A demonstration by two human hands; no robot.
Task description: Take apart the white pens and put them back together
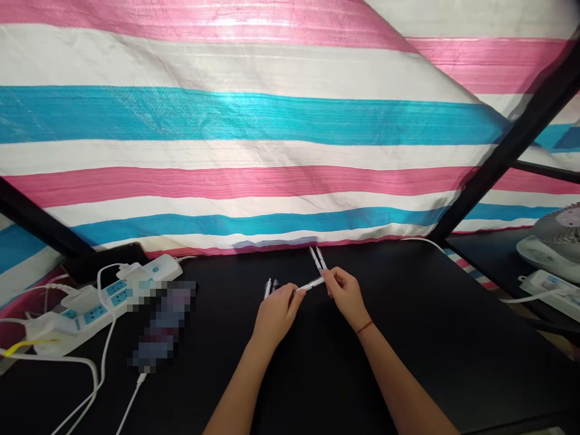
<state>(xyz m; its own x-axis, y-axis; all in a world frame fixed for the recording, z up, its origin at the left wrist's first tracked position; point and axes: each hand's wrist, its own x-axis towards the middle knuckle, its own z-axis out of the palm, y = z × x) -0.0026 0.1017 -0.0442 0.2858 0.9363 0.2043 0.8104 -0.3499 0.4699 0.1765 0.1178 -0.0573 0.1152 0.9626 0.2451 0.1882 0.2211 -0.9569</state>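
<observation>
A makeshift desk nook, by the look of it, though home or workplace cannot be told; striped woven-plastic tarpaulin (254,121) hangs behind a black desktop (317,380); black frame posts (507,154) slant alongside; a multi-socket power strip (95,314) trails cables (105,344).

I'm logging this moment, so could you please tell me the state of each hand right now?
Left hand: closed, holding one end of a white pen.
Right hand: closed, holding the same pen's other end.

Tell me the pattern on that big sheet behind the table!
The sheet has pink, white and blue stripes; head view.
</observation>
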